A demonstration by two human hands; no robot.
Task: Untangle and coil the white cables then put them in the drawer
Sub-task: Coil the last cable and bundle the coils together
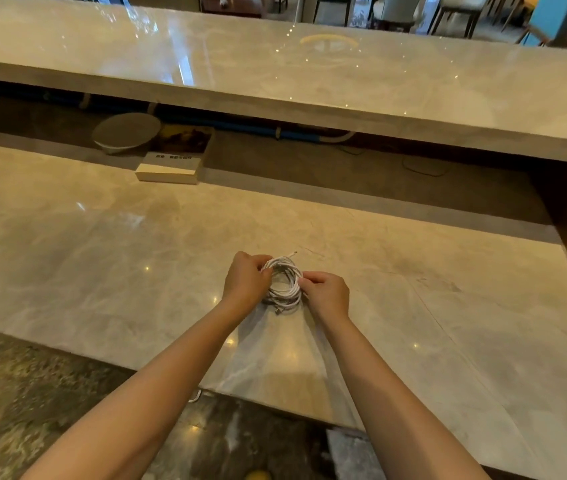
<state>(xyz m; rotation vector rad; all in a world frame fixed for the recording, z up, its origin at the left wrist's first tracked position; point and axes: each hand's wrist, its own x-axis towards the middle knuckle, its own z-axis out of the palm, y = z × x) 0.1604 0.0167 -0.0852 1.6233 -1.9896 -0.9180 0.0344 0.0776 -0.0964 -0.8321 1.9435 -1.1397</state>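
Together, our left hand [245, 282] and right hand [327, 294] curled round opposite sides of the white cables [283, 263], toward the front edge of the counter [102, 254]; light, springy loops, we judged, best pinched bundled.

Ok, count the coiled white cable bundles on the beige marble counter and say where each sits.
1. The coiled white cable bundle sits between the left hand and right hand, both gripping it; others may be hidden.
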